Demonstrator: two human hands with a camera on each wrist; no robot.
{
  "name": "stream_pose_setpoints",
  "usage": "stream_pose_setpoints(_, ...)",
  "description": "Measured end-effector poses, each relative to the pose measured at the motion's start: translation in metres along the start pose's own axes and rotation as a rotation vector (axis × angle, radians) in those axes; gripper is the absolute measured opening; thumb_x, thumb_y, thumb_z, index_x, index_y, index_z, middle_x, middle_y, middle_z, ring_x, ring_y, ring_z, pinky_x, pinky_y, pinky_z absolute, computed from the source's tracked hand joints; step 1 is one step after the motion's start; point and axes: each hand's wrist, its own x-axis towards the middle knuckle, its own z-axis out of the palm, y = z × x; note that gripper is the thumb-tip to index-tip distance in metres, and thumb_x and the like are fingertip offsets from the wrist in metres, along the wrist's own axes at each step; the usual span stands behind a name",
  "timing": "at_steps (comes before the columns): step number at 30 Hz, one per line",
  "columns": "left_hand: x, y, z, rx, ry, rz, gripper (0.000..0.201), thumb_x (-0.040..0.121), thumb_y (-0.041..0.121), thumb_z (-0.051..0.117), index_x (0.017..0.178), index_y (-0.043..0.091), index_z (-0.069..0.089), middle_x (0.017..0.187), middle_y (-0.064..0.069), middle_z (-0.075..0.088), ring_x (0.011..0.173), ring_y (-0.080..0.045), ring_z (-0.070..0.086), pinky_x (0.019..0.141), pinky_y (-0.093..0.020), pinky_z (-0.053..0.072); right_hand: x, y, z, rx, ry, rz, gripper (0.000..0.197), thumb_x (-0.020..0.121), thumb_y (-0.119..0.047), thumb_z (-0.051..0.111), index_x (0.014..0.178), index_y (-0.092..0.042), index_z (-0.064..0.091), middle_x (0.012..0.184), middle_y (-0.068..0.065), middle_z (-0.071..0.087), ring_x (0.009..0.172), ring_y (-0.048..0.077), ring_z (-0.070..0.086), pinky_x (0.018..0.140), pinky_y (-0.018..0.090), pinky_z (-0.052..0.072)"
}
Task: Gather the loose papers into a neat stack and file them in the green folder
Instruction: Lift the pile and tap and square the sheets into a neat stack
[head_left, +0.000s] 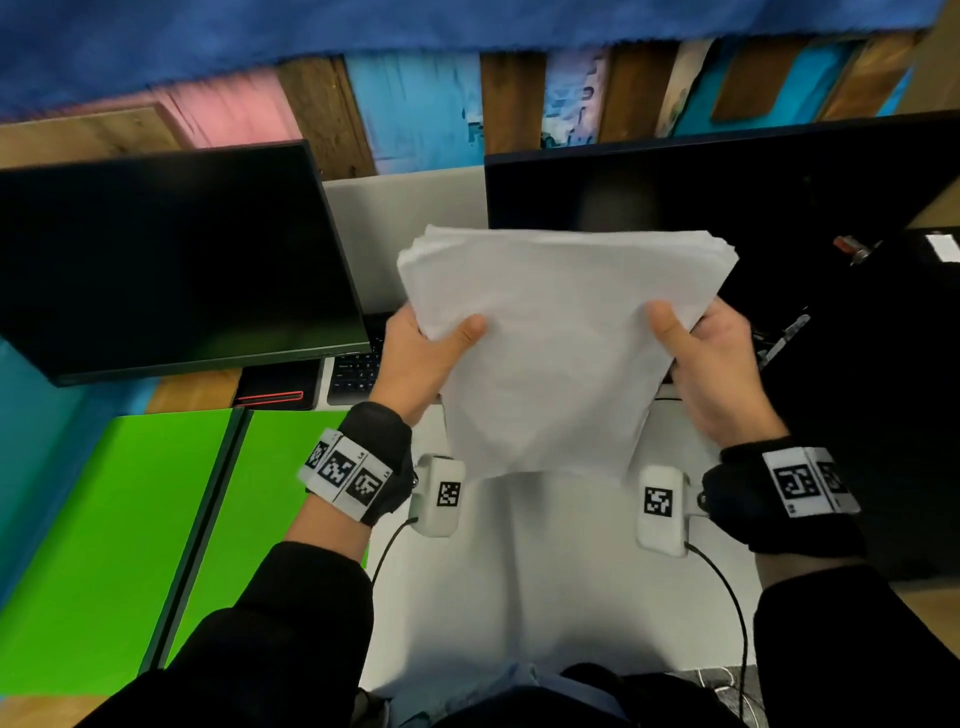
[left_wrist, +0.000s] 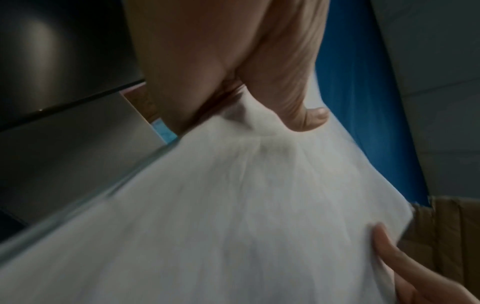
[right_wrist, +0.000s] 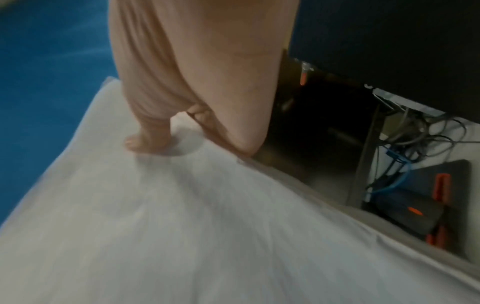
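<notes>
Now, paper stack (head_left: 561, 332) held in air at frame centre, above white desk (head_left: 519, 571) — left hand (head_left: 415, 358) pinching left edge, thumb on top; right hand (head_left: 711, 374) pinching right edge likewise. Green folder (head_left: 130, 519) lies open, flat, at lower left of frame, long axis running lower left to upper right; left hand nearer it, so stack likely travels leftward and down. Fingers under sheets hidden — top edges slightly fanned, sheet count unclear. Both wrist views blurred. Folder's left side cut off.

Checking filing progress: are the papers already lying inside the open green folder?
No. Both the left hand and right hand hold the paper stack above the desk, beside the green folder.
</notes>
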Motion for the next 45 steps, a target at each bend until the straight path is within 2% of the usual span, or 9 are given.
stream_pose_setpoints(5,-0.010,-0.025,0.007,0.087,0.008,-0.062,0.054,0.061,0.018,0.083,0.111,0.016,0.064,0.102,0.005,0.069,0.086,-0.002,0.065,0.077,-0.019,0.054,-0.007,0.029,-0.003,-0.179,-0.171,0.170,0.041,0.073,-0.002,0.075,0.111,-0.015,0.065,0.105,-0.003,0.075,0.096,0.005,0.070,0.082,0.019,0.054)
stream_pose_setpoints(14,-0.004,-0.025,0.027,0.057,0.125,-0.018,0.008,0.090,0.012,0.057,0.091,0.019,0.060,0.085,0.006,0.063,0.080,-0.009,0.057,0.077,-0.031,0.049,-0.002,0.032,0.003,-0.163,0.114,0.056,0.021,0.092,-0.006,0.058,0.104,-0.019,0.068,0.090,-0.012,0.076,0.088,0.006,0.071,0.075,0.022,0.054)
stream_pose_setpoints(19,-0.004,0.014,0.028,0.005,0.082,0.177,0.008,0.095,0.009,0.048,0.099,0.012,0.054,0.086,0.006,0.060,0.072,0.006,0.057,0.067,-0.012,0.047,-0.001,-0.006,0.009,-0.143,0.134,-0.118,0.014,0.090,-0.013,0.062,0.102,-0.018,0.068,0.089,-0.011,0.075,0.085,0.004,0.071,0.070,0.019,0.055)
stream_pose_setpoints(23,-0.013,-0.003,0.015,0.022,0.020,0.100,0.027,0.084,0.013,0.052,0.111,0.017,0.053,0.097,0.000,0.057,0.085,-0.008,0.054,0.075,-0.019,0.045,-0.009,0.017,0.001,-0.217,-0.020,0.022,0.040,0.084,-0.006,0.068,0.122,-0.016,0.063,0.116,-0.006,0.069,0.104,0.002,0.066,0.084,0.017,0.050)
stream_pose_setpoints(28,-0.016,-0.010,0.019,0.011,0.150,0.047,0.025,0.074,0.006,0.038,0.091,0.012,0.056,0.084,0.006,0.055,0.065,0.008,0.052,0.059,-0.006,0.040,-0.009,0.024,0.007,-0.218,-0.019,0.038,0.021,0.090,-0.006,0.060,0.110,-0.006,0.070,0.094,-0.007,0.076,0.091,0.009,0.070,0.079,0.025,0.052)
stream_pose_setpoints(32,-0.016,-0.010,0.018,0.072,0.156,0.092,0.026,0.068,0.000,0.037,0.079,0.017,0.053,0.078,0.004,0.053,0.068,-0.004,0.049,0.063,-0.016,0.041,-0.012,0.022,0.008,-0.234,-0.020,-0.015,0.019,0.090,-0.005,0.061,0.101,-0.016,0.071,0.091,-0.010,0.075,0.088,0.003,0.070,0.075,0.016,0.053)
stream_pose_setpoints(38,-0.016,-0.004,0.019,0.437,0.070,0.105,0.029,0.067,0.013,0.051,0.095,0.018,0.056,0.087,0.007,0.059,0.081,-0.013,0.055,0.075,-0.039,0.049,-0.015,0.032,0.009,-0.321,0.103,0.066,0.010,0.088,-0.015,0.065,0.092,-0.023,0.069,0.084,-0.009,0.074,0.082,0.006,0.072,0.072,0.024,0.057)
stream_pose_setpoints(41,-0.013,0.018,0.020,1.200,-0.040,0.280,0.060,0.063,0.047,0.063,0.118,0.027,0.050,0.114,0.004,0.054,0.121,-0.024,0.047,0.111,-0.054,0.024,-0.007,0.013,0.017,-0.386,0.081,-0.012,0.007,0.089,-0.019,0.064,0.095,-0.019,0.068,0.088,-0.003,0.071,0.080,0.009,0.070,0.075,0.029,0.056)
stream_pose_setpoints(45,-0.008,0.040,0.037,1.474,-0.087,0.507,0.065,0.068,0.061,0.061,0.122,0.026,0.051,0.125,-0.001,0.058,0.136,-0.026,0.038,0.111,-0.057,0.014,-0.006,-0.004,0.032,-0.465,-0.072,-0.129,0.010,0.090,-0.019,0.063,0.098,-0.019,0.068,0.083,-0.008,0.069,0.072,-0.004,0.065,0.065,0.012,0.052)
